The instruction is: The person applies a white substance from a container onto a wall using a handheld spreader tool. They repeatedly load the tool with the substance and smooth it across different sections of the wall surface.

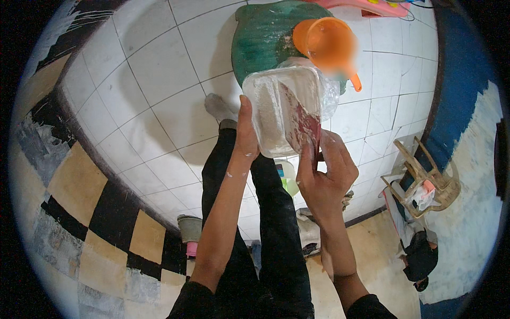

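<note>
White floor tiles (pixel 159 69) fill the view behind two raised hands and a tub of white powder.

At twelve o'clock a green sack (pixel 263 37) lies on the tiles, with an orange funnel (pixel 325 42) just in front of it at one o'clock. Below the funnel, the clear plastic tub (pixel 281 109), coated inside with white powder, is tilted toward the funnel. The left hand (pixel 245 130) grips the tub's left wall at its nine o'clock. The right hand (pixel 325 173), at the tub's five o'clock, is closed on a reddish scraper (pixel 302 119) whose blade reaches into the tub. A wooden stool (pixel 425 178) lies tipped over at four o'clock.
</note>
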Demonstrator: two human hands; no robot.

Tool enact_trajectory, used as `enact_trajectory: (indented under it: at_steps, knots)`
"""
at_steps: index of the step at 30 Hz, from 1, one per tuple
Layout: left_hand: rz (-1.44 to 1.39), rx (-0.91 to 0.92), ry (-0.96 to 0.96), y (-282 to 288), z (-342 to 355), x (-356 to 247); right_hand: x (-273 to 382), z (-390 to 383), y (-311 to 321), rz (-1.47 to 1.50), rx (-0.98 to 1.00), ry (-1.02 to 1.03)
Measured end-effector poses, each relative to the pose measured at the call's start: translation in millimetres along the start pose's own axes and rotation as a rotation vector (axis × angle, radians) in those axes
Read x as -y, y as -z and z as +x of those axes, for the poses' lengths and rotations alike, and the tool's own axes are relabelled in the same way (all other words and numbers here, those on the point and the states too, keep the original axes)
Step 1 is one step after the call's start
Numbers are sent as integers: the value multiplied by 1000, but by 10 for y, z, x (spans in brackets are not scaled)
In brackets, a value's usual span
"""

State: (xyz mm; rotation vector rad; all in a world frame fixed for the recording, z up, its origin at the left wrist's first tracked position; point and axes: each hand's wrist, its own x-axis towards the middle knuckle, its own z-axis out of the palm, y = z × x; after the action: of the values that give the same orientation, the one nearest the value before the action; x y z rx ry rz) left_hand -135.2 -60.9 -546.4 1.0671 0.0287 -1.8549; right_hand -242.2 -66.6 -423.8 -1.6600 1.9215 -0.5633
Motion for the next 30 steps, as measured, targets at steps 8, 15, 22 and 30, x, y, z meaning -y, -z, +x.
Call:
enact_trajectory:
  at_steps: [8,15,22,30]
  knots:
    - [5,-10,-11,-17,-19,-45,-49,68,91,-7,-47,-1]
    - [2,22,-16,8,-36,-62,-27,60,77,-3,-46,24]
    - [-24,14,-12,-31,-33,-11,3,63,28,6,-37,-12]
    - [-50,-38,-33,101,-19,32,88,-31,403,55,-151,-95]
